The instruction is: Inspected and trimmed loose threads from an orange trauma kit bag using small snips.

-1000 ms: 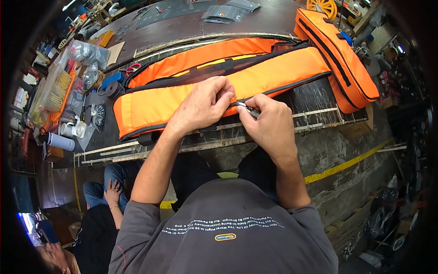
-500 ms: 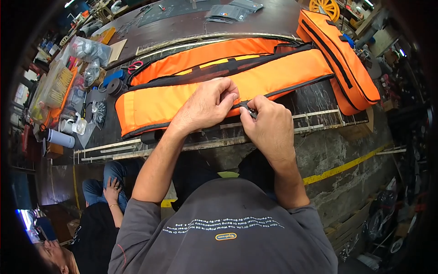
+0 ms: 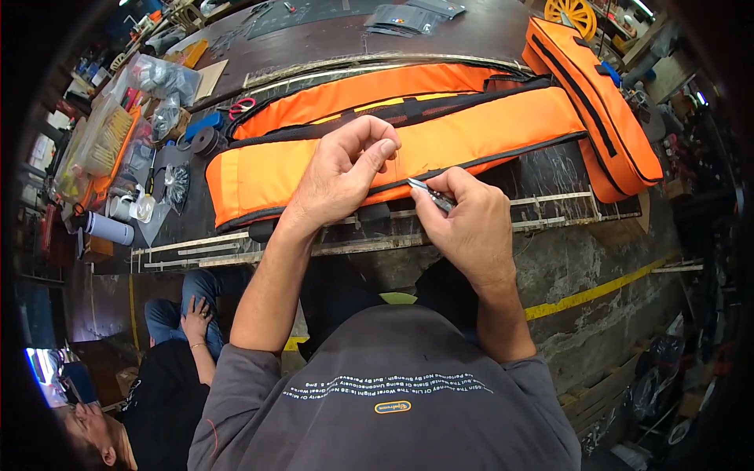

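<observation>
A long orange bag (image 3: 487, 119) with black edging lies open across the table in front of me. Thumb and forefinger of my left hand (image 3: 339, 173) are pinched together above its near panel, with what looks like a fine thread (image 3: 398, 159) running down from them. In my right hand (image 3: 476, 228) is a small craft knife (image 3: 420, 187), its blade pointing left over the bag's near black edge. The two hands are apart, a short way from each other. The fingers of the right hand partly cover the knife's handle.
A second orange bag (image 3: 628, 149) stands at the right end of the table (image 3: 322, 41). Grey flat pieces (image 3: 400, 21) lie at the back. Red-handled scissors (image 3: 242, 106), black spools (image 3: 207, 141) and a white tumbler (image 3: 108, 228) are at left. A person (image 3: 169, 392) sits at lower left.
My left hand has risen slightly from the bag's edge and tilted up. My right hand has drawn a little away, so the knife blade now shows. The view has shifted slightly.
</observation>
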The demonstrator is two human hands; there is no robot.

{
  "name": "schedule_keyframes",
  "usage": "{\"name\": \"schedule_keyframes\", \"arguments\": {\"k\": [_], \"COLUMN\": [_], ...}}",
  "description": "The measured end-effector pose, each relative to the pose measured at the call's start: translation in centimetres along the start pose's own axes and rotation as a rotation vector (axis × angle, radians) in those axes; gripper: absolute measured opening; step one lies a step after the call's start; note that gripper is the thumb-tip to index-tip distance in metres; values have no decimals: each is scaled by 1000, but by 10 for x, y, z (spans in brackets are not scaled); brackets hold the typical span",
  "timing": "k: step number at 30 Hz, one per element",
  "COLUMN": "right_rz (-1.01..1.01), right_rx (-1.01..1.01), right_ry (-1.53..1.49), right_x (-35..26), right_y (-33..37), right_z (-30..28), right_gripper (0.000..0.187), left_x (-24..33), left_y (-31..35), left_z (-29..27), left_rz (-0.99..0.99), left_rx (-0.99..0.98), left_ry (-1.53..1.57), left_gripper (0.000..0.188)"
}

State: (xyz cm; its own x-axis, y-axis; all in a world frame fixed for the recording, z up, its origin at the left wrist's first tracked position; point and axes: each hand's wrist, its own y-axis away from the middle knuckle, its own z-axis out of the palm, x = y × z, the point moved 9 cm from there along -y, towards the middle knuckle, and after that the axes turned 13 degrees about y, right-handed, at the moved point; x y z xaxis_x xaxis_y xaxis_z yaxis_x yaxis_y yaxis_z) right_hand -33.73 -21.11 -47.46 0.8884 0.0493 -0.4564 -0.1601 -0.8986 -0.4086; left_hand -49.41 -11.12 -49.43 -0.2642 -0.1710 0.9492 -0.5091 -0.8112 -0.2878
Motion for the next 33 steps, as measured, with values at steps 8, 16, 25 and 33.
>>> {"name": "schedule_keyframes", "arguments": {"k": [8,16,25,33], "right_rz": [-59,15,-18,-75], "right_rx": [-47,101,93,128], "right_ry": [75,5,-267,-276], "right_x": [-11,18,59,72], "right_y": [0,1,-19,-42], "right_z": [19,-8,21,17], "right_gripper": [21,54,35,28], "left_x": [4,152,129,87], "left_y": [0,97,155,102], "left_z": [3,-80,-158,-149], "left_rz": [16,749,520,143], "left_rx": [-30,-26,530,548], "left_ry": [89,513,-316,-692], "left_gripper": [12,47,15,23]}}
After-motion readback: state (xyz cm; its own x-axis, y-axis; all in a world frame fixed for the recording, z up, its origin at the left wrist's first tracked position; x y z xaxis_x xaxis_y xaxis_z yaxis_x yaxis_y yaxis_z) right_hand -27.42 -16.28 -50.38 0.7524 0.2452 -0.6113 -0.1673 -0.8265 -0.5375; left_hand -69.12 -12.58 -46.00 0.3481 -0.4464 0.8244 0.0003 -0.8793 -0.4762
